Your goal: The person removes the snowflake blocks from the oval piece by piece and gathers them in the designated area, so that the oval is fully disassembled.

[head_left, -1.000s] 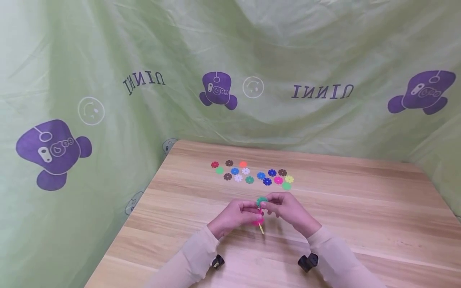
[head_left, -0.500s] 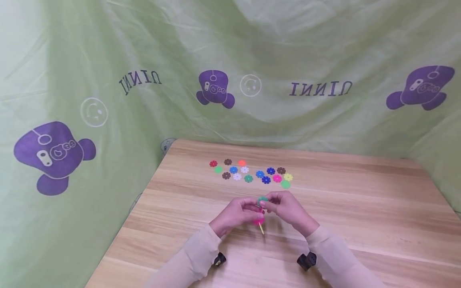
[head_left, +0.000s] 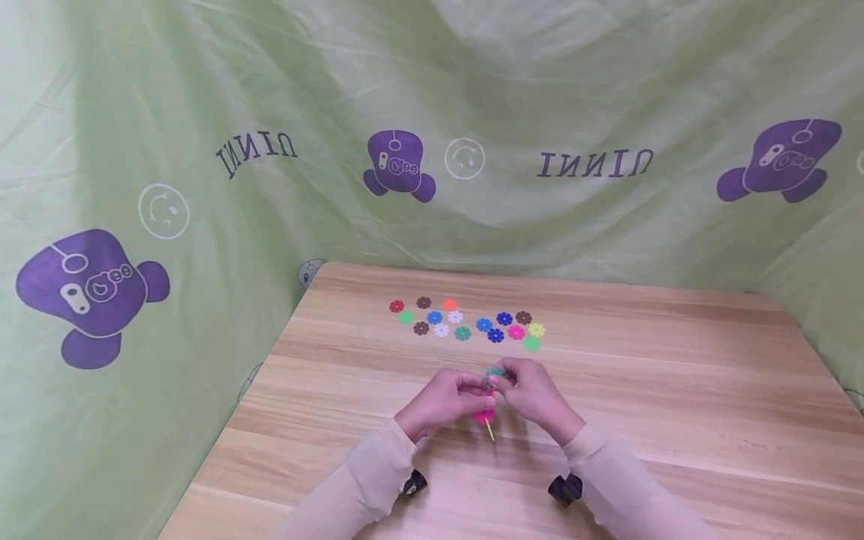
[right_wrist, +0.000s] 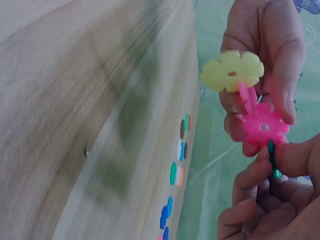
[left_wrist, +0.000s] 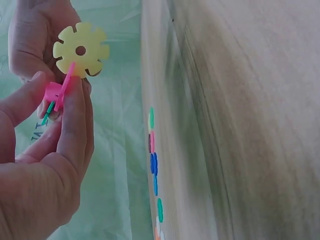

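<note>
Nearest the viewer, two sleeved forearms come in from about 7 and 5 o'clock and meet over the wooden table. The left hand pinches a small cluster of interlocked snowflake discs between thumb and fingertips: in the left wrist view its fingers close on a pink disc, and a pale yellow disc is slotted onto the cluster's end. The right hand meets it from 3 o'clock, its thumb and forefinger gripping a green disc at the cluster's 12 o'clock end. In the right wrist view the green disc shows edge-on between the fingertips, touching a second pink disc. The cluster is held just above the table, roughly at its middle, with the yellow disc pointing down towards 6 o'clock.

Farther out, at 12 o'clock from the hands and well apart from them, loose discs in red, brown, blue, white, green, pink and yellow lie flat in a scattered band. Beyond the table's far edge hangs a green cloth printed with purple figures.
</note>
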The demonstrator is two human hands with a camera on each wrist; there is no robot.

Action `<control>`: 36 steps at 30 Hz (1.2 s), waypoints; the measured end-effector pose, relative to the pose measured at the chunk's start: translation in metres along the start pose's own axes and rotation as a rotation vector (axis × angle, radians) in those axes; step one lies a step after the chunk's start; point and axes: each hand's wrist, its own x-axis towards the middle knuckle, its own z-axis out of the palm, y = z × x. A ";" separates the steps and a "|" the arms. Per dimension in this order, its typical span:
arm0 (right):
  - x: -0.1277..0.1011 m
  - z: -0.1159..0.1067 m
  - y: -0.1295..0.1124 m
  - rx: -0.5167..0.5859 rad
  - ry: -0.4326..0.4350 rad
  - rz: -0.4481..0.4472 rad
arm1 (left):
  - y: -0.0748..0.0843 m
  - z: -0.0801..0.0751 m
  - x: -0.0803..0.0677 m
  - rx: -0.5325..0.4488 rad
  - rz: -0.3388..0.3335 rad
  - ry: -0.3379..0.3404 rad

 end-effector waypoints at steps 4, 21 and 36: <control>0.006 -0.007 0.003 -0.040 0.038 0.013 | -0.001 -0.002 -0.002 -0.007 -0.018 0.000; 0.059 -0.061 0.069 0.109 0.017 0.213 | -0.011 -0.014 -0.002 -0.243 -0.032 0.013; 0.087 -0.080 0.107 0.082 0.081 0.328 | -0.017 -0.020 0.004 -0.205 -0.069 0.037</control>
